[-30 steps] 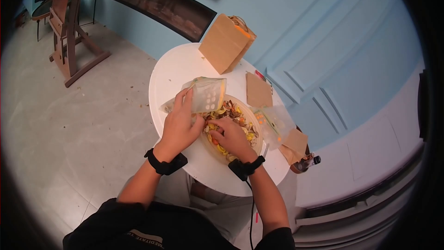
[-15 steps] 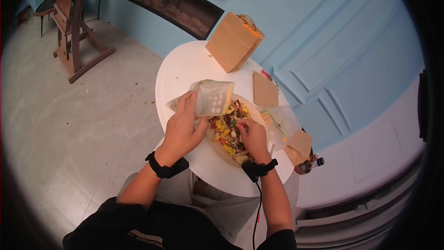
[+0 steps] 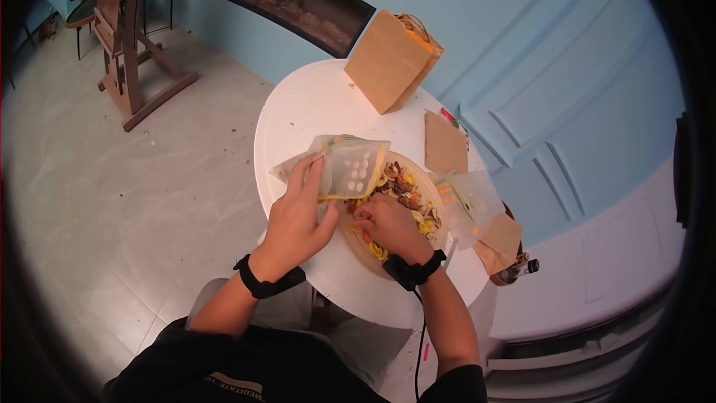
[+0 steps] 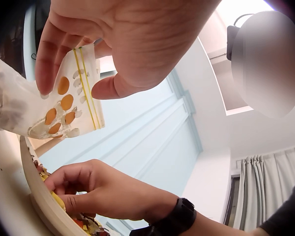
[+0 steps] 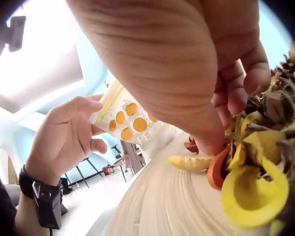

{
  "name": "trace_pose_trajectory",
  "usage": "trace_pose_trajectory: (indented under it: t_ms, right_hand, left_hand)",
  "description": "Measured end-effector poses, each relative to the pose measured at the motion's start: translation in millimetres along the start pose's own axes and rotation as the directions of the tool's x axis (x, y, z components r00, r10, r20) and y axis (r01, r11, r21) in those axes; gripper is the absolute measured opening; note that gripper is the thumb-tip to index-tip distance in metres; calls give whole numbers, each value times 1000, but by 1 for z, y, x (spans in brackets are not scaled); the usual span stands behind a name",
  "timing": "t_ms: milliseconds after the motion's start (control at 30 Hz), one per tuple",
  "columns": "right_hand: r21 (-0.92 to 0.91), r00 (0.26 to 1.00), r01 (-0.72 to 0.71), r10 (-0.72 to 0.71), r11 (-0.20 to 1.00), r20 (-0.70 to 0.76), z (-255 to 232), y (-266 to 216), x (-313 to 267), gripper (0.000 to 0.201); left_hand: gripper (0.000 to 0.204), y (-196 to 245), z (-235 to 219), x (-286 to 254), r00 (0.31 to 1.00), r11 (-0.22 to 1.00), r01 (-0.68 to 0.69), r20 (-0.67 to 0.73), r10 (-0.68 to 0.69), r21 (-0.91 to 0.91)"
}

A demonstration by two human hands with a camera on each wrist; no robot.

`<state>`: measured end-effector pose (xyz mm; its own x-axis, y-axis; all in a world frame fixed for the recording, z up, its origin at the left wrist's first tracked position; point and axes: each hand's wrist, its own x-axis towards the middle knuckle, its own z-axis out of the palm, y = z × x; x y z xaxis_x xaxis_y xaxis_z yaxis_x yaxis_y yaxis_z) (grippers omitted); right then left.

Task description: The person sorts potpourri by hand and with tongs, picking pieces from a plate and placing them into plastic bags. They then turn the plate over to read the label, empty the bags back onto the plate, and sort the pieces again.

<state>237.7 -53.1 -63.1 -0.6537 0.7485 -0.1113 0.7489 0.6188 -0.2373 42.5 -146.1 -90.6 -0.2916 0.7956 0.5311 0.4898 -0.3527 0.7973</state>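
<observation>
My left hand [image 3: 297, 216] holds a clear zip bag [image 3: 356, 168] with a yellow seal strip and oval spots, its fingers at the mouth and the thumb apart. The bag leans over the far left rim of a shallow, pale wooden bowl [image 3: 358, 248]. Potpourri [image 3: 406, 186] fills the bowl: brown bits, a small cone and yellow curled pieces. My right hand [image 3: 394, 225] reaches into it with bent fingers, gripping among the pieces. Beside its thumb lie a red piece [image 5: 217, 169] and a yellow strip [image 5: 189, 162]; the fingertips are partly hidden.
A brown paper bag [image 3: 391, 60] stands at the back of the round white table [image 3: 298, 104]. Right of the bowl lie a brown packet [image 3: 446, 142], another clear bag [image 3: 473, 205] and a brown paper piece [image 3: 501, 240]. A dark-capped bottle [image 3: 518, 270] is beside the table's right edge.
My right hand was over the bowl pinching a small green piece half a second ago; now it is lower and further left among the potpourri. The left hand keeps its hold on the bag.
</observation>
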Motion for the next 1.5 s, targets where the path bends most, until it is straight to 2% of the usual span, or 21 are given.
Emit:
trace_pose_trajectory:
  t_ms: [133,267,433,533,633,733,833,933,1033,1133,1233,1333,1433,1467,1500]
  right_hand:
    - [137,994,71,-59,988,-89,1,13,-4,16]
    - [335,984,-8,67,942,-166,-6,20,-12,15]
    - [580,944,-62,236,812,-229,1,34,-23,17]
    - [601,909,-139,342,787,-237,-4,26,-29,20]
    - [546,898,-129,331,828,-290,1,31,-30,20]
    - [408,844,-52,259,911,-470,9,41,-31,25]
    - [533,836,-122,376,837,-400,6,42,-34,26]
    - [625,794,-60,416,778,-442,4,42,-33,25]
    - [771,797,90,418,630,-435,-18,15,-27,25]
    - [681,791,232,273,695,-548,-21,-4,-6,26]
    - [446,701,230,171,865,-692,-30,-22,4,22]
    - [600,621,205,371,773,-691,-26,-5,2,19]
    - [491,849,-41,290,870,-442,-23,9,1,20]
    - [382,929,7,135,924,-344,-13,24,5,25]
    - [313,943,19,87,950,-322,-8,25,7,26]
  left_hand:
    - [64,-4,2,1,1000,1000,-18,-1,18,21]
    - [65,-3,3,2,1000,1000,-2,31,2,11]
    - [67,-1,7,5,998,1000,5,65,-4,-14]
    - [68,-1,11,5,997,1000,-1,73,3,-30]
    - [69,-3,12,4,996,1000,-1,86,4,-31]
    - [69,-5,15,3,996,1000,-6,87,7,-10]
    - [69,-6,16,5,997,1000,-22,75,23,-16]
    - [69,-7,16,6,996,1000,-20,87,20,-7]
    - [69,-5,16,7,993,1000,-26,112,26,1]
    - [63,3,19,11,989,998,-68,136,67,-1]
    - [64,4,20,16,991,997,-78,111,75,29]
    - [69,-4,17,22,997,994,-77,22,75,71]
    - [68,1,8,28,1000,1000,17,5,-17,-23]
    - [68,1,7,28,1000,1000,25,10,-25,-11]
    - [68,1,6,28,999,999,32,18,-32,-2]
